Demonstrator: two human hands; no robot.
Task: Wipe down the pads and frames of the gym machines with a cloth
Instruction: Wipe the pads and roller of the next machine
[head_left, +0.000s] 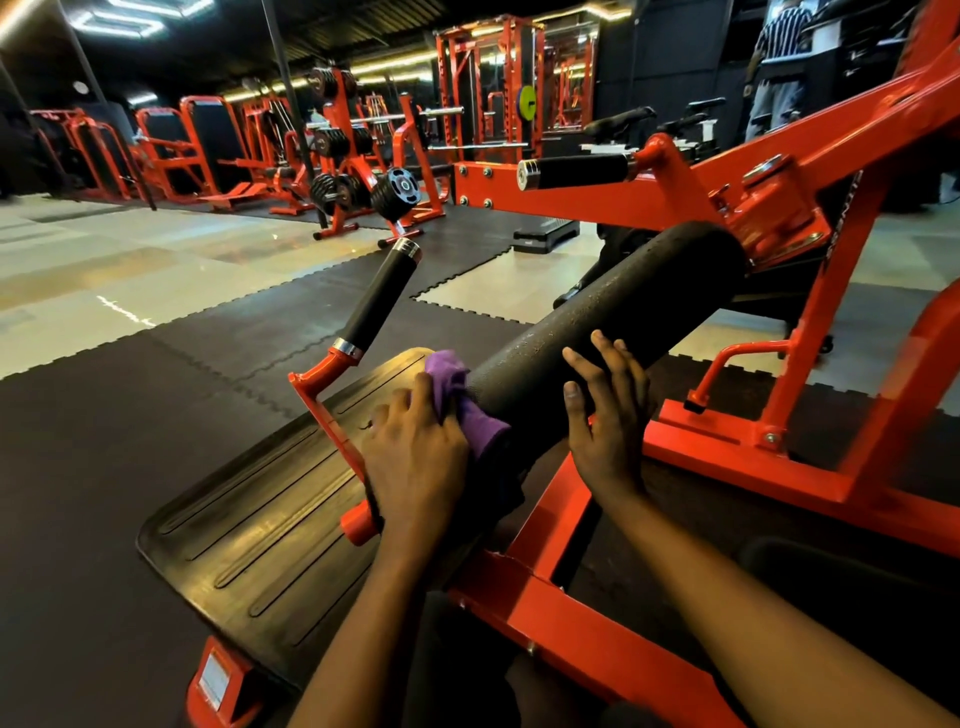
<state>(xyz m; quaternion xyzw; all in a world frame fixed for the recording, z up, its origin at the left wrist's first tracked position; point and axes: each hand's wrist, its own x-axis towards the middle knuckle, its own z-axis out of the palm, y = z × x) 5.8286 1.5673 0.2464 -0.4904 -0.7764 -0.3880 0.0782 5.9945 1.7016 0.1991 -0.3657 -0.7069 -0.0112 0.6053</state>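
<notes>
Left hand (415, 457) pinches the purple cloth (460, 397) against the black roller pad (623, 306); right hand (608, 415) rests on it, grip spread; rubber-mat floor (130, 415); red racks (488, 88) behind.

One wide-angle view from the head looks forward and down, close over the left hand (415, 457) and right hand (608, 421) at a black cylindrical foam roller pad (623, 322), an orange steel machine frame (571, 613) at right.
</notes>
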